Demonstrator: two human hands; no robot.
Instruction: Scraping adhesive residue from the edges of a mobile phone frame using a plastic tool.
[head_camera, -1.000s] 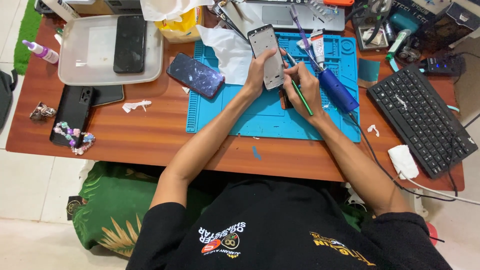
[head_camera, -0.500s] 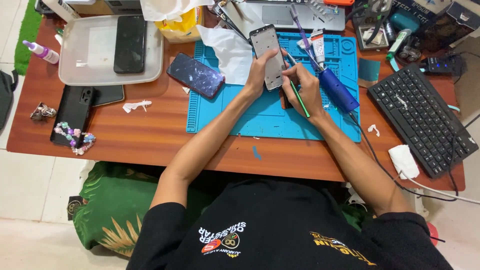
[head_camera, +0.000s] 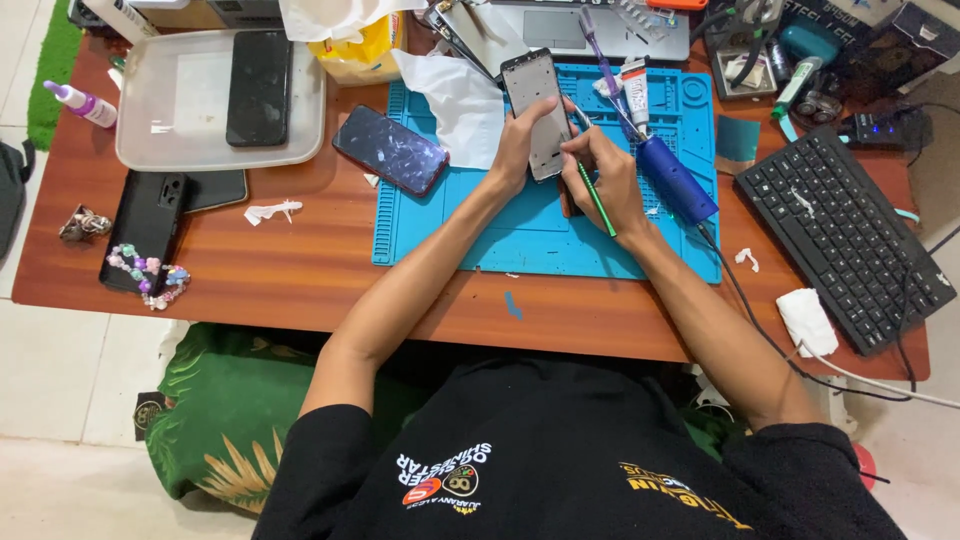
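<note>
Partly hidden phone frame (head_camera: 537, 100) in left hand (head_camera: 520, 140)'s grip, green tool (head_camera: 596, 198) in right hand (head_camera: 610, 180)'s, tip unseen.

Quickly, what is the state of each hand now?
Left hand: closed on the phone frame.
Right hand: closed on the green tool.

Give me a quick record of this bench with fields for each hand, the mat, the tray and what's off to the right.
left hand: holds phone frame upright over mat
right hand: holds green tool against frame
mat: blue, on wooden table
tray: holds black phone
cracked phone: at mat's left edge
right side: black keyboard
</note>
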